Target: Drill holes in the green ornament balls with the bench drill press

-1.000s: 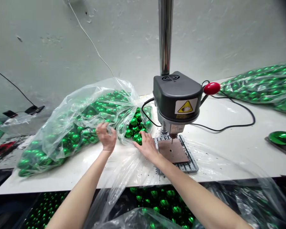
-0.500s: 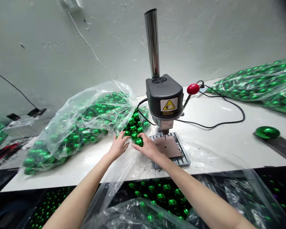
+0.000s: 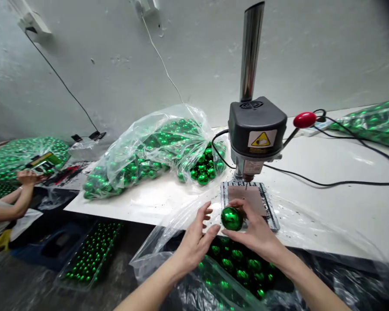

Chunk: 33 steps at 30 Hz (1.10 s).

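A shiny green ball (image 3: 231,218) is gripped between the thumb and fingers of my right hand (image 3: 257,233), in front of the drill press base. My left hand (image 3: 194,239) is just left of the ball, fingers apart and holding nothing. Behind the ball stands a small drill press (image 3: 257,125), its bit pointing down over a pinkish board (image 3: 248,196) on the metal base (image 3: 274,216). Beyond my left hand, the mouth of a clear plastic bag (image 3: 142,134) shows many similar balls (image 3: 202,170).
Below the table edge, a clear bag of green balls (image 3: 243,274) hangs open. A red-knobbed lever (image 3: 304,120) and black cable (image 3: 343,183) are to the right. At far left, a co-worker's hand (image 3: 27,177) is near more balls; a bin of balls (image 3: 87,255) is on the floor.
My right hand has brought a green ball from the bag mouth toward the table's front edge. My left hand has come back beside it. The view has swung left, showing a co-worker.
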{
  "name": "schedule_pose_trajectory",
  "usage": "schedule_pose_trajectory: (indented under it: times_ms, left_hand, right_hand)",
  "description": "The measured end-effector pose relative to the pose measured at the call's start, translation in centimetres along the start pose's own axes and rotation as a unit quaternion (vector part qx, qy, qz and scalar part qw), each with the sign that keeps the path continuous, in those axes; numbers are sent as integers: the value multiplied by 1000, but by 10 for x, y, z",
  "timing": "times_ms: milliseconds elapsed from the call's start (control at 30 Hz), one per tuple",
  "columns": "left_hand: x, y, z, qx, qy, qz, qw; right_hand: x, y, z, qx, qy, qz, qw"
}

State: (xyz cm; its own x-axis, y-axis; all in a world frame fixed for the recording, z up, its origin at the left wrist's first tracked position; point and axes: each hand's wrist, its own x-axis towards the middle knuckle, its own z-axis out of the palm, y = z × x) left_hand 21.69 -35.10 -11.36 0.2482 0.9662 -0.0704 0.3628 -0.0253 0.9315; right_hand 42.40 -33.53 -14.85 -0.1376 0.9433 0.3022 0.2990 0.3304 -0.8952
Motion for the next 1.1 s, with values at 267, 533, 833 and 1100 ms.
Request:
schedule_pose_trajectory:
  times_ms: [267,533,833,1100]
  left_hand:
    - [35,22,44,-400,35,-116,909]
    - [95,56,3,-502,127,-226,825]
    - [117,76,4,-511,62,-222,828]
    - [87,39,9,-522,60,-264,809]
  right_hand:
    - [2,-22,-14,11,53,-88,995]
    - [40,-70,-148,63,343,-164,923]
    - [128,-110,-173,85,319,-217,919]
    - [150,-27,-172,14,351,-106,930]
